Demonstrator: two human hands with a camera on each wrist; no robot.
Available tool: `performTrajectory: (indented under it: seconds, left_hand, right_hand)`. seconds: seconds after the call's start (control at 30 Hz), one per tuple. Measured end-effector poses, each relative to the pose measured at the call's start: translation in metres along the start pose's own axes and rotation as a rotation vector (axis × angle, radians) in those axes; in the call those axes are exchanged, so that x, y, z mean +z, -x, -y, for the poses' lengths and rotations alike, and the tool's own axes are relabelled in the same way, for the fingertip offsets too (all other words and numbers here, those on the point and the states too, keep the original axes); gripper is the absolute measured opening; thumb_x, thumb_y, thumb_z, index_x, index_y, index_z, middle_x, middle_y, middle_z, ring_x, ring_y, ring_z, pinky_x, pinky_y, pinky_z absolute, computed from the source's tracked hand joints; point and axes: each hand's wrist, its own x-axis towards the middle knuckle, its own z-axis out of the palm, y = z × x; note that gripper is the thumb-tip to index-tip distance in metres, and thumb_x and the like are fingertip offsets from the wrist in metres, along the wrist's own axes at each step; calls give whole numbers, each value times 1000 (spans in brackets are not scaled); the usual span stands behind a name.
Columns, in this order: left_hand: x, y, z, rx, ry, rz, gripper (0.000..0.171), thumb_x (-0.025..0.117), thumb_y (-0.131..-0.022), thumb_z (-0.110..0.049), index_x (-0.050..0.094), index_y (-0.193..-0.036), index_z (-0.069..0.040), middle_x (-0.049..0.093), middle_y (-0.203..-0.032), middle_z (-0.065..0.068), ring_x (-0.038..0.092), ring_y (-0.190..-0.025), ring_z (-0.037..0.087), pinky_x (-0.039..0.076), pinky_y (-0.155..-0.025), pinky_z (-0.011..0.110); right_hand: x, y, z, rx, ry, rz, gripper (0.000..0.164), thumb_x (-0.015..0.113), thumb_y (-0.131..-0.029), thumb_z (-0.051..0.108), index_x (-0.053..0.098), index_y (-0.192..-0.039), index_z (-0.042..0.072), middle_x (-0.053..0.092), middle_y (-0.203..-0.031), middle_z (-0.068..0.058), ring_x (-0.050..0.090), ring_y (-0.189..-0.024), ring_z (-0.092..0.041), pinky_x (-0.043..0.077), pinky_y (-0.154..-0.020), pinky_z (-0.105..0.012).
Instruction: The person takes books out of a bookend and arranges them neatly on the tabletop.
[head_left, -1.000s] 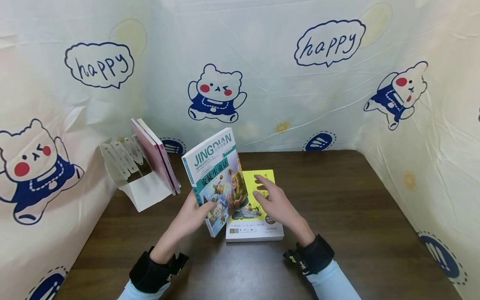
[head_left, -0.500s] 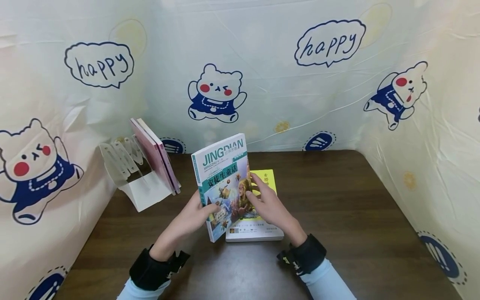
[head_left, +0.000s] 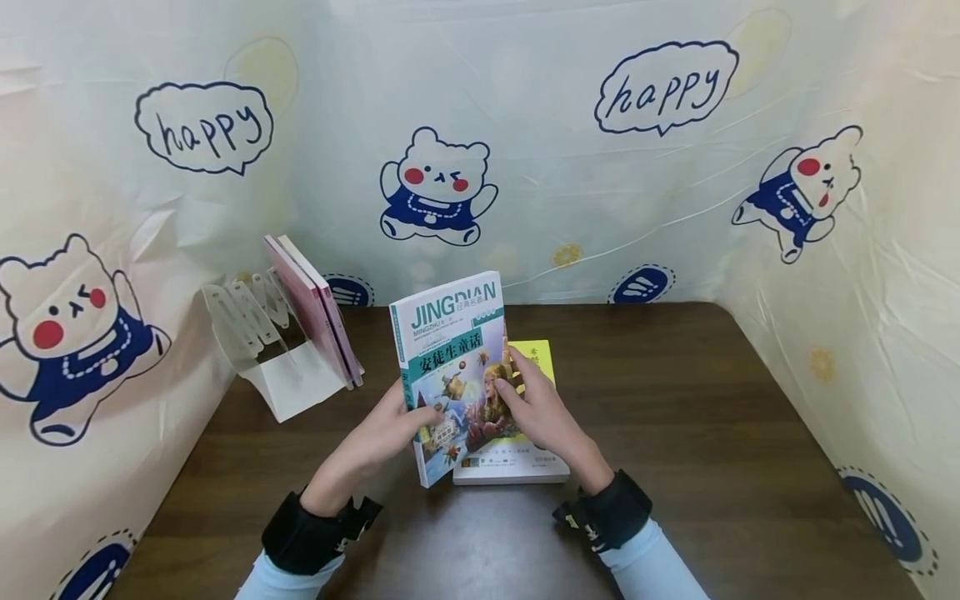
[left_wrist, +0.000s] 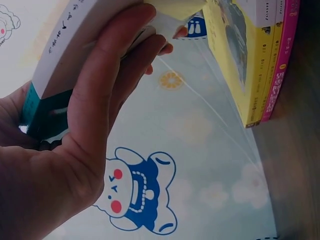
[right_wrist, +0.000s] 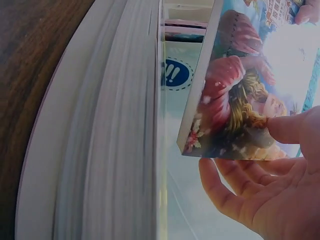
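A paperback book (head_left: 453, 358) with a "JINGDIAN" cover is held tilted above the table between both hands. My left hand (head_left: 382, 433) grips its spine side, thumb across the front cover; the left wrist view shows the fingers (left_wrist: 92, 90) wrapped behind it. With my right hand (head_left: 547, 417) I pinch the opposite edge; in the right wrist view the thumb (right_wrist: 292, 129) lies on the cover and the fingers go behind. Partly hidden beneath is a yellow-and-white book (head_left: 517, 467) lying flat. A pink spine (left_wrist: 281, 65) shows against the yellow ones in the left wrist view.
At the back left of the dark wooden table (head_left: 675, 433) stands a white bookend rack (head_left: 303, 383), with several thin pink and purple books (head_left: 315, 312) leaning in its right end. A printed cloth (head_left: 540, 183) surrounds the table's back and sides.
The held book has moved right and slightly down and turned more upright. My right hand, apart from it a second ago, has closed on its right edge.
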Motion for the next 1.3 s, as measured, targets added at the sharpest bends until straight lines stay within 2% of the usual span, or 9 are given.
performTrajectory:
  seconds: [0.27,0.4,0.57,0.7,0.83,0.97,1.2,1.3]
  left_hand:
    - [-1,-4,3,-10,8,23,83,57,-101,-1,12,-169,-15,40,-158,29,55,-129,50,49,-97,71]
    - [-1,-6,6,7,1,32,86,56,-101,1,8,-169,-17,37,-161,28,52,-132,49,46,-101,70]
    - [0,-9,9,63,8,30,102,56,-97,7,-6,-169,-31,24,-169,22,44,-140,49,37,-107,74]
    - [0,-11,10,95,24,23,110,55,-96,9,-13,-166,-40,20,-171,20,43,-140,50,37,-107,75]
    - [0,-12,10,112,33,3,110,55,-95,11,-12,-166,-39,24,-169,21,46,-138,50,42,-104,70]
    - [0,-12,8,102,41,-37,108,56,-95,11,-8,-167,-38,29,-167,19,49,-137,47,44,-103,67]
    - [-2,-12,6,120,36,-70,99,56,-97,11,-2,-168,-28,29,-166,20,50,-135,47,45,-104,66]
    - [-3,-12,6,119,31,-80,97,56,-98,11,0,-168,-27,29,-166,19,50,-135,46,44,-104,65]
  right_hand:
    - [0,1,-2,7,-12,-28,55,58,-110,24,41,-162,14,58,-129,-6,55,-108,-23,54,-85,-40]
    - [0,2,-2,19,-8,-35,55,58,-110,24,41,-162,13,58,-134,-6,56,-110,-23,55,-87,-40]
    - [-1,3,-4,28,-10,-35,55,59,-110,24,42,-161,14,58,-134,-7,57,-110,-24,56,-87,-41]
    - [-3,4,-4,30,-3,-42,54,60,-109,28,44,-159,12,59,-136,-8,58,-108,-24,56,-87,-41]
    - [-5,5,-4,27,-11,-41,54,61,-109,29,46,-158,11,60,-136,-8,60,-105,-23,56,-85,-40]
    - [-8,6,-3,39,-12,-31,54,63,-108,28,47,-157,12,62,-129,-6,60,-101,-23,56,-82,-39]
    - [-10,6,-3,61,-5,-26,55,65,-107,30,49,-155,12,63,-123,-6,59,-98,-23,56,-79,-36]
    - [-11,6,-3,74,-1,-28,56,65,-106,32,48,-156,12,63,-122,-7,59,-98,-23,56,-78,-36]
